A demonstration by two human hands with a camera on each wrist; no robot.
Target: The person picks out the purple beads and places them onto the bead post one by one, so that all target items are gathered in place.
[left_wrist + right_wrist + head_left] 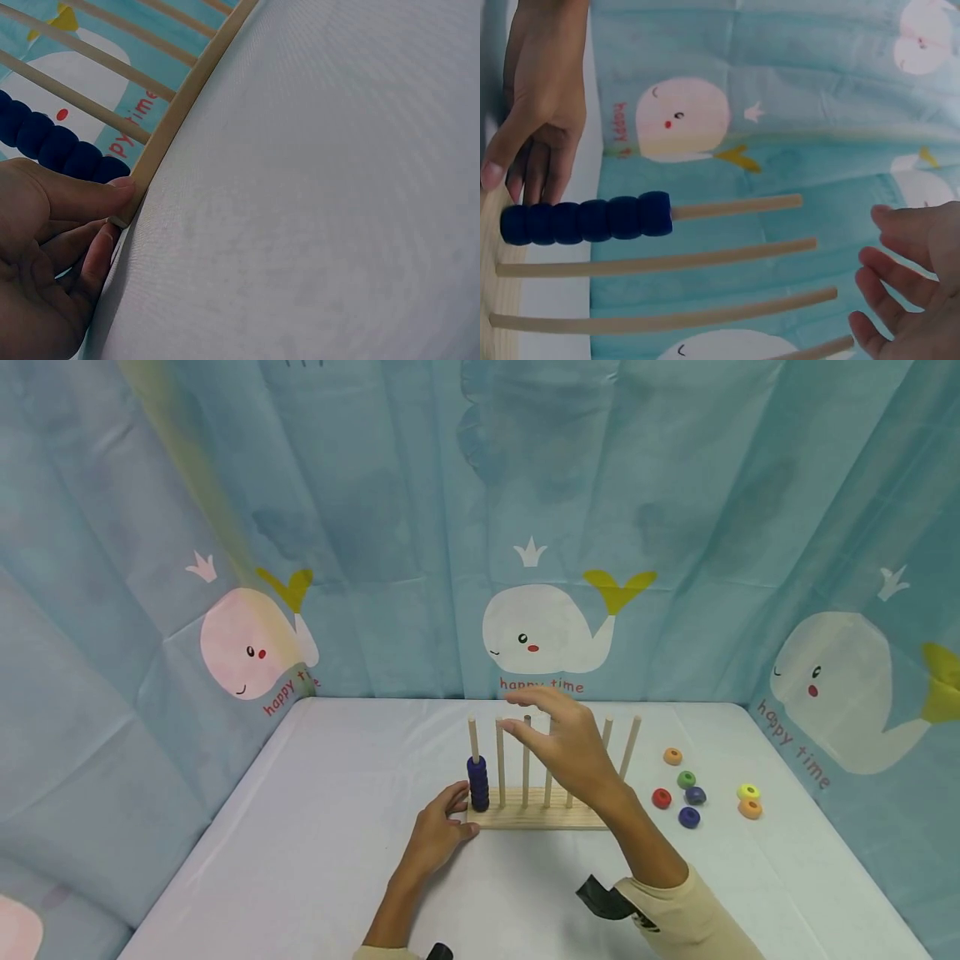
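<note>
A wooden peg stand has a flat base and a row of upright wooden pegs. Dark blue beads are stacked on its leftmost peg, whose upper part stays bare. My left hand grips the left end of the base, thumb on the base beside the lowest bead and fingers around the end. Over the stand, my right hand is raised near the peg tops, fingers apart and holding nothing. In the head view it hides part of the middle pegs.
Right of the stand, loose beads lie on the white table: a red bead, a green bead, blue beads, orange beads and a yellow bead. A whale-print curtain hangs behind the table.
</note>
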